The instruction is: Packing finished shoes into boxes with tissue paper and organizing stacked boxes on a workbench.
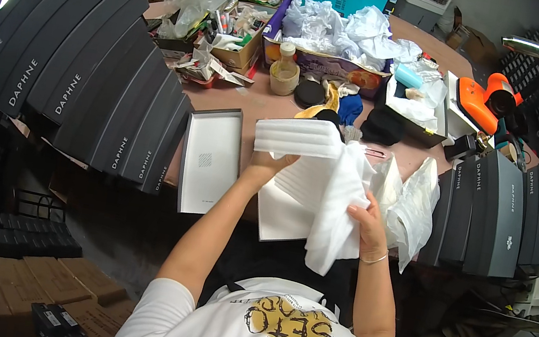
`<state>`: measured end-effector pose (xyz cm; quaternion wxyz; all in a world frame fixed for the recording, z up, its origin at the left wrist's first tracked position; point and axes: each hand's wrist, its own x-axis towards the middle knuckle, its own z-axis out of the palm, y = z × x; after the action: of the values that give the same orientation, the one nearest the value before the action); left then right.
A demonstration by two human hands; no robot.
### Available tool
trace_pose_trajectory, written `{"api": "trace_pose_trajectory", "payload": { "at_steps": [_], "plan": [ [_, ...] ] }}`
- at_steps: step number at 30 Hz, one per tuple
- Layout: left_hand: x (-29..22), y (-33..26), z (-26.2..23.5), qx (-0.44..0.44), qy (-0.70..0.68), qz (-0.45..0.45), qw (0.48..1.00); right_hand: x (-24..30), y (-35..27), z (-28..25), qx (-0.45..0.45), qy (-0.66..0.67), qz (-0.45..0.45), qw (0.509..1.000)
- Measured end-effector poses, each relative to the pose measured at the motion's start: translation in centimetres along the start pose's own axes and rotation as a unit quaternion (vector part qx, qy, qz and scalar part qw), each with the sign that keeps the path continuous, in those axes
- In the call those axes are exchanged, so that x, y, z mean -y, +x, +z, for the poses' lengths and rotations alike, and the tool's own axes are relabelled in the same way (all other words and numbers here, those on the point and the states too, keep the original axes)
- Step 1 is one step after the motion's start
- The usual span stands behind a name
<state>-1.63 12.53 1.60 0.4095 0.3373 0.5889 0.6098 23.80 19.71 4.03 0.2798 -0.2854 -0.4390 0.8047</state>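
Both my hands hold a folded white foam sheet above the table. My left hand grips its left part from below, thumb showing and the other fingers hidden behind it. On the right, my right hand pinches the hanging part between thumb and fingers. Whether anything is wrapped inside cannot be made out. Beneath the sheet lies a shallow open box with a white inside, partly covered. Just left of it rests a dark-edged box lid, white inside facing up. Crumpled white tissue paper spreads beside my right hand.
Dark grey shoe boxes stand in a row at the left and another at the right. Behind are a jar with a pale cap, a carton of crumpled paper, dark and blue cloths, and an orange tool.
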Motion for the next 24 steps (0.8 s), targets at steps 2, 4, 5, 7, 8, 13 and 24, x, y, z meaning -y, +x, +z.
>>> {"api": "trace_pose_trajectory", "payload": {
  "at_steps": [2,4,5,7,8,13,24],
  "plan": [
    [-0.3,1.2,-0.5,0.094,-0.157,-0.026,0.983,0.5,-0.3,-2.2,-0.022,0.009,-0.017,1.000],
    [-1.7,2.3,-0.4,0.135,-0.177,-0.070,0.972,2.9,-0.1,-1.7,-0.061,-0.033,-0.035,0.997],
    [-3.4,3.3,-0.5,0.136,-0.151,0.012,0.979,4.3,0.8,-2.2,-0.084,-0.094,-0.064,0.990],
    [-9.8,4.9,-1.7,0.096,-0.135,0.064,0.984,8.3,1.4,-5.6,-0.134,-0.257,-0.132,0.948],
    [-12.9,5.5,-2.1,0.076,-0.168,0.071,0.980,10.7,1.3,-6.0,-0.152,-0.302,-0.192,0.921],
    [-15.1,5.2,-8.6,-0.046,-0.108,0.051,0.992,17.6,3.9,-7.7,-0.106,-0.306,-0.242,0.915],
    [6.0,-11.1,-16.7,-0.205,-0.116,-0.232,0.944,10.1,16.7,-10.2,-0.072,-0.843,-0.337,0.414]
  ]
}}
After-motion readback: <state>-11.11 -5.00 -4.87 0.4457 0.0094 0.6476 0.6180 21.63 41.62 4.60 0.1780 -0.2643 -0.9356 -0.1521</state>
